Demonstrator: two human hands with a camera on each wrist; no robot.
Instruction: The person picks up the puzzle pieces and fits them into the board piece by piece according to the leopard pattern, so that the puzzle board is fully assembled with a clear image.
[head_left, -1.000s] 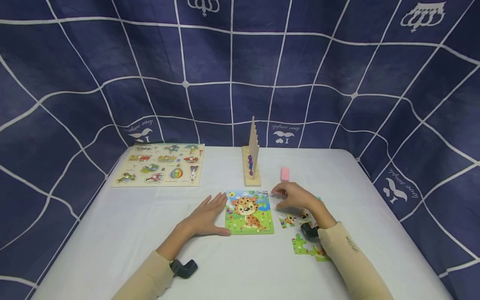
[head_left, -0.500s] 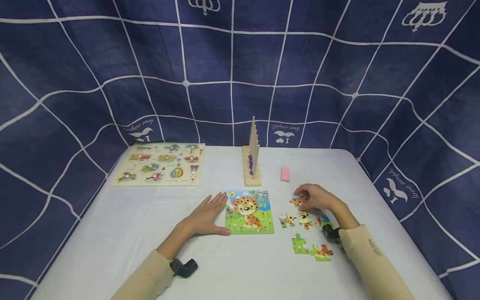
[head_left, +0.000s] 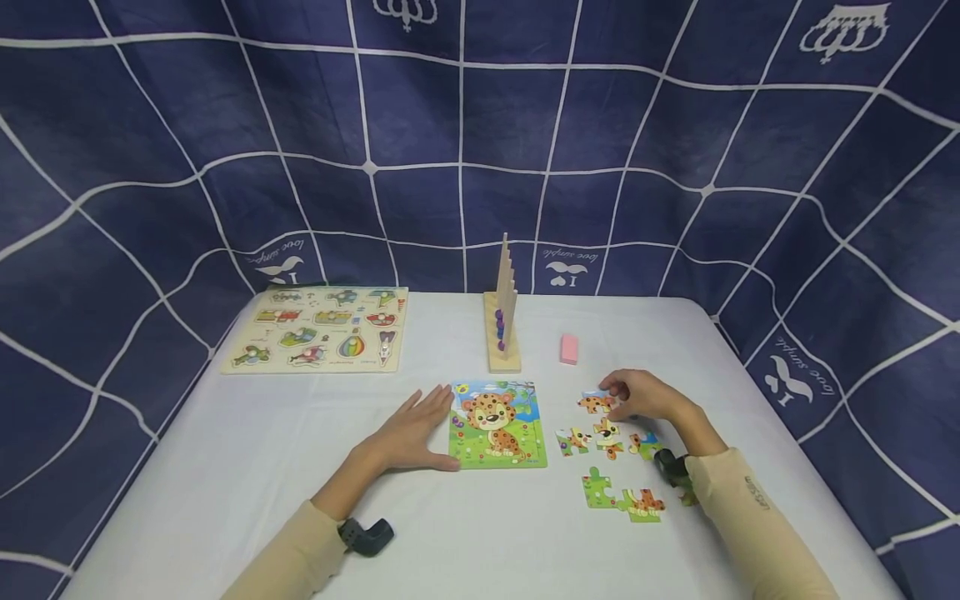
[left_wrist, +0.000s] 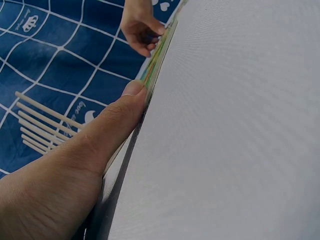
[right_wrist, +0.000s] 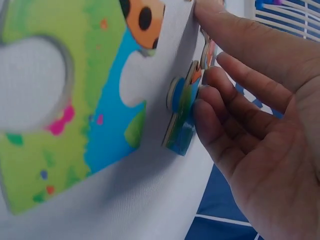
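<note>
My left hand (head_left: pixel 420 433) lies flat with fingers spread at the left edge of a square leopard puzzle (head_left: pixel 498 425). In the left wrist view its thumb (left_wrist: pixel 115 117) rests along the puzzle's edge. On the right, my right hand (head_left: pixel 637 396) is low over loose jigsaw pieces, its fingers loosely curved and its thumb apart. Its thumb and index finger are at the right side of a spotted leopard piece (head_left: pixel 595 402). In the right wrist view, fingertips are right at a blue-green piece (right_wrist: pixel 185 112), which the hand hides from the head view.
More jigsaw pieces lie nearby: a leopard-face piece (head_left: pixel 607 437), a green piece (head_left: pixel 597 489) and a spotted-body piece (head_left: pixel 647 504). Behind stand a wooden peg rack (head_left: pixel 504 333) with purple beads and a pink block (head_left: pixel 569 349). A vehicle peg puzzle board (head_left: pixel 318 329) lies back left.
My right hand has moved right from the puzzle's right edge to the loose pieces, then slightly further right while the spotted leopard piece stayed put. My left hand has not moved.
</note>
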